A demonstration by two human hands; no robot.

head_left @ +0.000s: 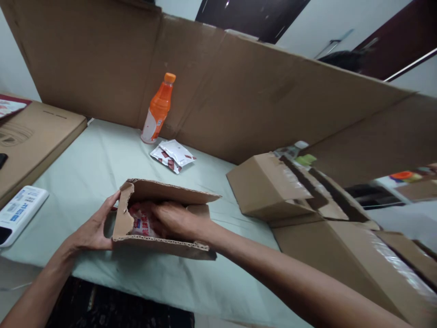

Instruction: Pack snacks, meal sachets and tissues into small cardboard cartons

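A small open cardboard box [164, 247] lies in the middle of the cloth-covered table. My left hand [94, 228] grips its left end, thumb at the near side and fingers at the far side. My right hand [174, 218] reaches into the box from the right, fingers curled at a clear plastic packet [142, 223] with red and blue print. The packet lies at the box's left end; my right fingertips are partly hidden and dim. Behind the box, two white-and-brown sachets [174, 154] overlap on the cloth, beside an upright orange drink bottle [158, 109].
Larger open cardboard boxes [269, 187] stand at the right, one with a clear bottle in it. A tall cardboard panel [239, 91] walls off the back. At the left are a white device [23, 212] and a flat carton [44, 132].
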